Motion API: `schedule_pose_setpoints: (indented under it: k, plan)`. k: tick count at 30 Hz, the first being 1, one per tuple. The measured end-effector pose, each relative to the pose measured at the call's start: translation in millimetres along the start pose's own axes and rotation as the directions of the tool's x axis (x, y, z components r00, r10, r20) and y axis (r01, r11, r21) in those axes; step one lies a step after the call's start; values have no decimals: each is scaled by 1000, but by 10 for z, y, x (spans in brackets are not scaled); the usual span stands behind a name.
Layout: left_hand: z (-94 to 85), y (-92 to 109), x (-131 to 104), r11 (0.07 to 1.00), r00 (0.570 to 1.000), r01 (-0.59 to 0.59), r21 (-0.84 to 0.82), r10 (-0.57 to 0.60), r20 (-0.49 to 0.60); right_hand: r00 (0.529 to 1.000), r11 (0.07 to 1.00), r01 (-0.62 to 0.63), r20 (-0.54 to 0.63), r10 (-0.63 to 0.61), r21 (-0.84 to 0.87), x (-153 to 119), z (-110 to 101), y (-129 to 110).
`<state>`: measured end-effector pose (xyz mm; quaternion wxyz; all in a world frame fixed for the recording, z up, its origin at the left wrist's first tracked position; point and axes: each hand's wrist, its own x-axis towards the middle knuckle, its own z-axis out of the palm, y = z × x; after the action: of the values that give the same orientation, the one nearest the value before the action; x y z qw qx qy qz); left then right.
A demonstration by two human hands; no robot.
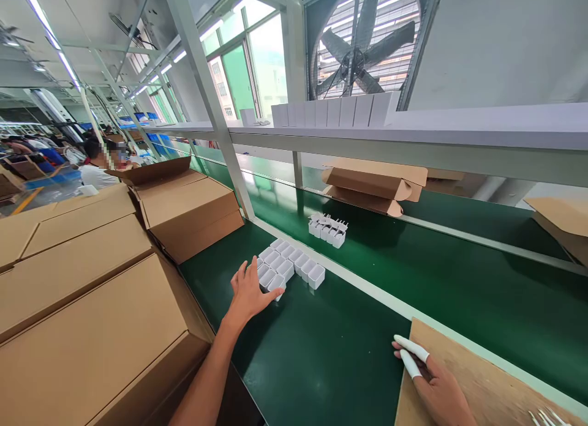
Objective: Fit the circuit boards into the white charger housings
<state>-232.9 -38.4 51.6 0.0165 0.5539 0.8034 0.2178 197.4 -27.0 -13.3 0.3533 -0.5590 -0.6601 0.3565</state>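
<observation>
Several small white open-topped boxes stand in rows on the green work surface. My left hand is at their near left side, thumb and fingers spread around the closest boxes; whether it touches them is hard to tell. Over the left edge of a tan board is my right hand, with white covers on two fingers. Its fingers are slightly apart, and nothing shows between them. Some metal prongs lie on the board at the lower right corner.
Large brown cartons fill the left side. Beyond a pale divider, another group of white boxes with thin pieces on top stands on the green belt. An open carton is behind. A shelf crosses above. A person sits far left.
</observation>
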Motion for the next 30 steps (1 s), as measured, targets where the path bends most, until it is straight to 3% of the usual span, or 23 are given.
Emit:
schedule_pose_setpoints:
  k: [7,14,19,24,30]
  plan:
    - [92,-8,-53,999,999,-35,-5,35,6,996,1000,-11,-84,10,-16,-88,65,-94]
    - [132,-2,-69,999,998,41,-20,-42,-37,1000,999,3,25,-2,-36,-19,-32,-77]
    - [44,75,-286,999,994,42,-17,-43,-98,998,1000,-18,-65,17,-13,-34,58,-1]
    - [29,371,-534,978,979,-195,-72,189,-71,998,1000,-27,-54,27,9,7,124,123]
    - [314,765,-362,954,956,-287,-87,279,-95,1000,999,-14,-19,15,52,-28,55,12]
